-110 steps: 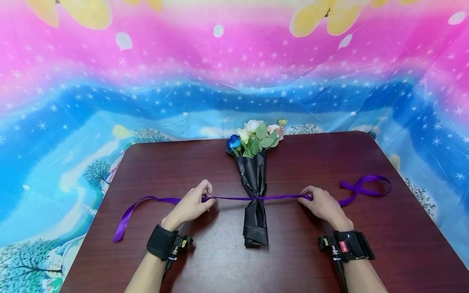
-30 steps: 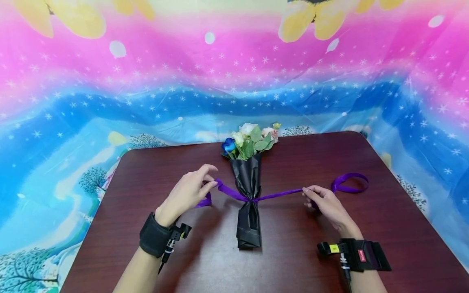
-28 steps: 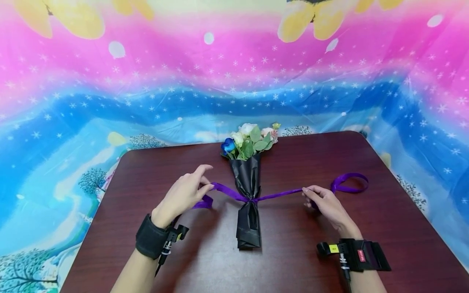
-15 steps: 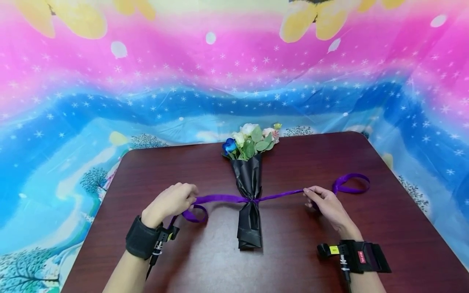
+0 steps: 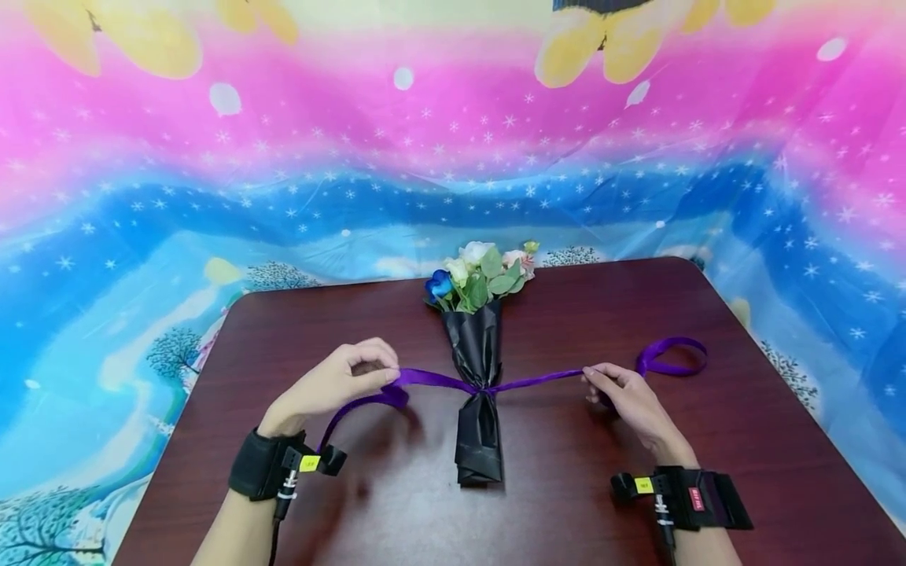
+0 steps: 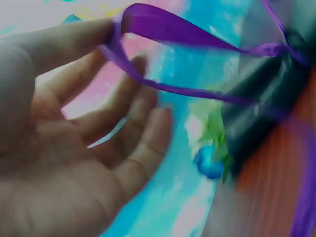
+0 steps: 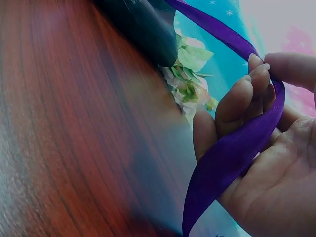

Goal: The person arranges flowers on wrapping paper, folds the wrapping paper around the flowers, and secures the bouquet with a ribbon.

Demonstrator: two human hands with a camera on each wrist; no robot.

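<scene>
A bouquet (image 5: 478, 314) in black wrapping paper lies mid-table, its blue, white and pink flowers toward the back. Purple ribbon (image 5: 439, 380) is tied around its narrow waist and runs out to both sides. Left of the bouquet, my left hand (image 5: 340, 377) pinches the ribbon between thumb and fingertip; the left wrist view shows the other fingers loosely bent. The ribbon's left tail drops from there toward the wrist. To the right, my right hand (image 5: 630, 397) pinches the other length, and in the right wrist view its tail (image 7: 227, 158) passes across the palm.
The dark red-brown table (image 5: 552, 503) has rounded back corners. Behind it hangs a pink and blue printed cloth (image 5: 453, 181). The ribbon's right end (image 5: 675, 358) curls in a loop beyond my right hand. Each wrist wears a black strap with a small camera.
My left hand has dropped and drawn back to the left with its ribbon length, then shifted slightly right again. The right hand keeps its pinch and stays nearly still.
</scene>
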